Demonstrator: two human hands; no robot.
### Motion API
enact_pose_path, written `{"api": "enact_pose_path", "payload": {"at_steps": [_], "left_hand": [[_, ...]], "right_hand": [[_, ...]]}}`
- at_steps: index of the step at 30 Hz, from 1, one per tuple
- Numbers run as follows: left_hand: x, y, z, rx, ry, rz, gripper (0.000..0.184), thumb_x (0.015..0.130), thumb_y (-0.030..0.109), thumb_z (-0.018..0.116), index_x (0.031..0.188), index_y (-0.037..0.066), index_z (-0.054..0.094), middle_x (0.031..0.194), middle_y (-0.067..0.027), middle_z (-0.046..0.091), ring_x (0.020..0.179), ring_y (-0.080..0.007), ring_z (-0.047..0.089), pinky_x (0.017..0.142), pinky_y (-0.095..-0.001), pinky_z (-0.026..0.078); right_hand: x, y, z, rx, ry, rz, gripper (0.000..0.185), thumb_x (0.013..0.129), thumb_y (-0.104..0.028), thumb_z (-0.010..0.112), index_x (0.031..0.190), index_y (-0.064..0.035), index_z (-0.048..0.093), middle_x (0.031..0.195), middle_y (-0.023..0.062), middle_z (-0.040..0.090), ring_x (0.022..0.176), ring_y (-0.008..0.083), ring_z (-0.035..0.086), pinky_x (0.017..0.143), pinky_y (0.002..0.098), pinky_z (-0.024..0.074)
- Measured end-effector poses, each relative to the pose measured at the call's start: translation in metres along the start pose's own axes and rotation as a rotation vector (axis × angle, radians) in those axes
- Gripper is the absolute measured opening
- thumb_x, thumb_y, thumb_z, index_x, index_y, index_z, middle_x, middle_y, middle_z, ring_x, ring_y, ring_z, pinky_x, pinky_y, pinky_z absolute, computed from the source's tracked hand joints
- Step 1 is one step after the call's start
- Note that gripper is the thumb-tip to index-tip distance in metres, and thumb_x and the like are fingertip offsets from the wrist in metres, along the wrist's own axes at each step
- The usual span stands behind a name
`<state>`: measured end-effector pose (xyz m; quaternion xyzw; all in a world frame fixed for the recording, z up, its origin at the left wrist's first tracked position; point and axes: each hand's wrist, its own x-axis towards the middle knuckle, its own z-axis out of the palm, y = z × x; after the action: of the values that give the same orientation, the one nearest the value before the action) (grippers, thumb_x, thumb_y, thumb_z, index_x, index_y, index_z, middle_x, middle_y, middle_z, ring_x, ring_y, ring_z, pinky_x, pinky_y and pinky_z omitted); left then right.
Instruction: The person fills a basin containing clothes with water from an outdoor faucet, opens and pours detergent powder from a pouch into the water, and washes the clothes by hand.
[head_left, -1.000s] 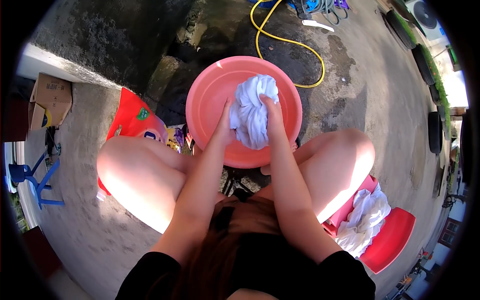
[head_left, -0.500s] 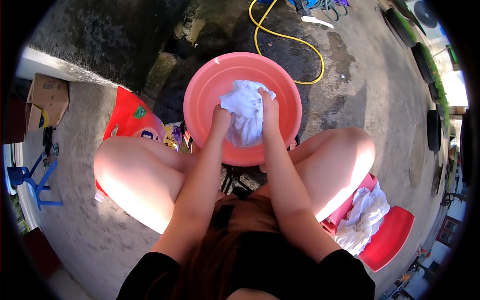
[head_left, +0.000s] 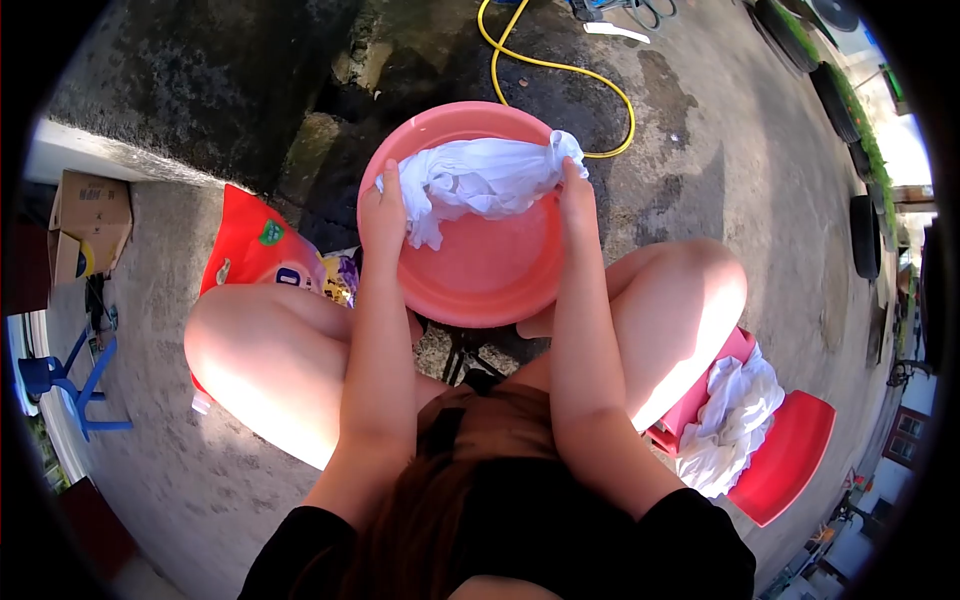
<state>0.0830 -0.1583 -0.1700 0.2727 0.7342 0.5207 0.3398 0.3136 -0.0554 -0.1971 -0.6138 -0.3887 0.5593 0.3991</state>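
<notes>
Left hand [head_left: 382,212] and right hand [head_left: 577,195] each pinch an end of the white cloth [head_left: 480,178], which I hold stretched across the pink basin [head_left: 480,265]. It looks wrung but not yet set down; another white bundle [head_left: 732,425] lies to my right.

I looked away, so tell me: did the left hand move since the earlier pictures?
Yes. Against the pink plastic basin, the left hand moved leftward, from well inside it to over its left rim, holding the white cloth.
</notes>
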Motion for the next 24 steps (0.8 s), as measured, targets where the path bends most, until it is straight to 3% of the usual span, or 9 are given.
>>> {"api": "enact_pose_path", "payload": {"at_steps": [4, 5, 8, 11, 14, 16, 20, 23, 24], "left_hand": [[0.002, 0.003, 0.001, -0.113, 0.009, 0.007, 0.058, 0.089, 0.049, 0.041, 0.086, -0.005, 0.064, 0.077, -0.0103, 0.063, 0.074, -0.0178, 0.059, 0.068, -0.0287, 0.044], [0.002, 0.005, 0.002, -0.139, -0.019, -0.015, 0.058, 0.089, 0.048, 0.041, 0.086, -0.004, 0.064, 0.078, -0.0099, 0.063, 0.073, -0.017, 0.059, 0.068, -0.0281, 0.044], [-0.005, 0.018, 0.008, -0.217, -0.097, -0.083, 0.055, 0.089, 0.047, 0.043, 0.088, -0.004, 0.064, 0.08, -0.009, 0.063, 0.072, -0.0149, 0.058, 0.068, -0.0269, 0.044], [-0.016, 0.037, 0.012, -0.318, -0.176, -0.138, 0.052, 0.09, 0.044, 0.044, 0.093, -0.004, 0.062, 0.085, -0.0093, 0.063, 0.075, -0.0151, 0.059, 0.07, -0.0277, 0.045], [-0.013, 0.042, 0.005, -0.459, -0.271, -0.156, 0.051, 0.09, 0.042, 0.046, 0.098, -0.006, 0.059, 0.091, -0.0112, 0.063, 0.081, -0.0172, 0.061, 0.074, -0.0291, 0.047], [-0.011, 0.055, -0.007, -0.545, -0.295, -0.137, 0.05, 0.089, 0.043, 0.046, 0.099, -0.005, 0.059, 0.092, -0.0117, 0.063, 0.082, -0.0174, 0.061, 0.074, -0.0295, 0.048], [-0.003, 0.052, -0.02, -0.048, -0.237, -0.053, 0.048, 0.088, 0.043, 0.048, 0.092, -0.003, 0.063, 0.085, -0.0103, 0.064, 0.077, -0.0164, 0.061, 0.069, -0.0278, 0.046], [0.003, 0.041, -0.018, 0.275, -0.257, -0.042, 0.046, 0.085, 0.041, 0.053, 0.09, -0.003, 0.063, 0.079, -0.0115, 0.064, 0.076, -0.0155, 0.061, 0.068, -0.0276, 0.046], [0.003, 0.036, -0.015, 0.321, -0.187, 0.056, 0.044, 0.084, 0.04, 0.055, 0.089, -0.003, 0.063, 0.076, -0.0109, 0.063, 0.073, -0.0147, 0.06, 0.066, -0.0279, 0.046]], "right_hand": [[0.001, 0.023, 0.005, -0.671, -0.176, -0.023, 0.058, 0.081, -0.04, 0.053, 0.122, 0.0005, 0.047, 0.115, 0.0186, 0.055, 0.107, 0.0293, 0.054, 0.089, 0.0354, 0.0396], [-0.001, 0.024, 0.007, -0.753, -0.269, -0.072, 0.066, 0.075, -0.041, 0.056, 0.119, 0.0078, 0.046, 0.117, 0.0298, 0.049, 0.113, 0.0371, 0.048, 0.094, 0.0393, 0.0383], [-0.036, 0.009, 0.022, -0.784, -0.377, -0.163, 0.065, 0.072, -0.034, 0.063, 0.123, 0.0009, 0.045, 0.12, 0.0267, 0.049, 0.114, 0.0359, 0.047, 0.095, 0.0407, 0.0384], [-0.05, 0.021, 0.04, -0.766, -0.339, -0.703, 0.045, 0.074, -0.025, 0.065, 0.114, -0.0059, 0.058, 0.103, 0.0194, 0.061, 0.1, 0.0281, 0.057, 0.083, 0.036, 0.0438], [-0.042, 0.005, 0.034, -0.409, -0.637, -0.303, 0.038, 0.075, -0.021, 0.063, 0.107, -0.001, 0.06, 0.093, 0.0133, 0.063, 0.086, 0.0203, 0.059, 0.074, 0.032, 0.0453], [-0.045, -0.013, 0.03, -0.283, -0.585, -0.242, 0.029, 0.078, -0.02, 0.061, 0.099, -0.0006, 0.063, 0.085, 0.0074, 0.062, 0.078, 0.0149, 0.056, 0.07, 0.0294, 0.0439], [-0.047, -0.02, 0.027, 0.12, -0.511, -0.158, 0.025, 0.081, -0.021, 0.059, 0.094, -0.0003, 0.064, 0.083, 0.0031, 0.062, 0.074, 0.0123, 0.056, 0.068, 0.0272, 0.0442], [-0.056, -0.032, 0.032, 0.449, -0.465, -0.012, 0.028, 0.083, -0.023, 0.056, 0.096, 0.0015, 0.06, 0.083, 0.0072, 0.063, 0.075, 0.0147, 0.059, 0.068, 0.0276, 0.0461], [-0.061, -0.038, 0.035, 0.537, -0.429, 0.037, 0.029, 0.084, -0.024, 0.055, 0.097, 0.0018, 0.06, 0.083, 0.0078, 0.063, 0.076, 0.0152, 0.06, 0.067, 0.0277, 0.0466]]}}
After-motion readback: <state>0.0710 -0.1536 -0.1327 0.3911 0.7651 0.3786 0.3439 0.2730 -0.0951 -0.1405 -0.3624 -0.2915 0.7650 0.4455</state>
